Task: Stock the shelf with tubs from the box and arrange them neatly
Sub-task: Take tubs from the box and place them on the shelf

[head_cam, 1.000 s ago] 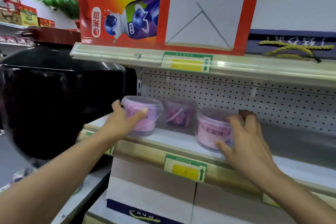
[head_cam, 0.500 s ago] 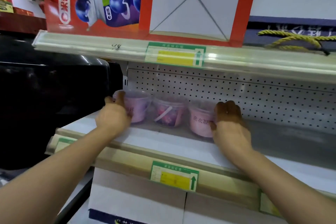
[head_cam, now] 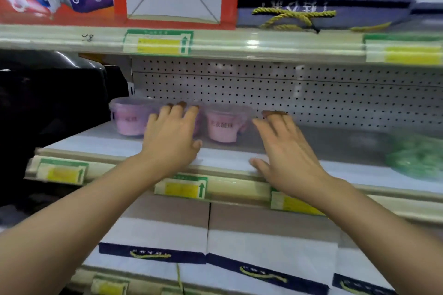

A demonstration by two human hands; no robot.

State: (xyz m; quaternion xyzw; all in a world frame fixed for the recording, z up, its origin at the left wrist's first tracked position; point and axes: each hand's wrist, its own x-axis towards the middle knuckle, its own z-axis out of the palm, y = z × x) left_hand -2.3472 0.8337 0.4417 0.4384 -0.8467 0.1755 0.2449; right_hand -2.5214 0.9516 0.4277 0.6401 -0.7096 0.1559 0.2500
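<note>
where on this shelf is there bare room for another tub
Free: the shelf between the right hand and the green bag, and its front strip. Crowded: the left end, where the tubs stand together behind the left hand.

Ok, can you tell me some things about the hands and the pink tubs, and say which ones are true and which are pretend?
1. Both hands are open with straight fingers. True: the left hand and the right hand hold nothing.
2. The left tub stands upright at the back of the shelf. True.
3. The right hand is lifting a tub into the air. False: it grips nothing, and the right tub stands on the shelf.
4. The wall behind the tubs is plain and smooth. False: it is a pegboard full of small holes.
5. A green bag lies at the shelf's right end. True.
</note>
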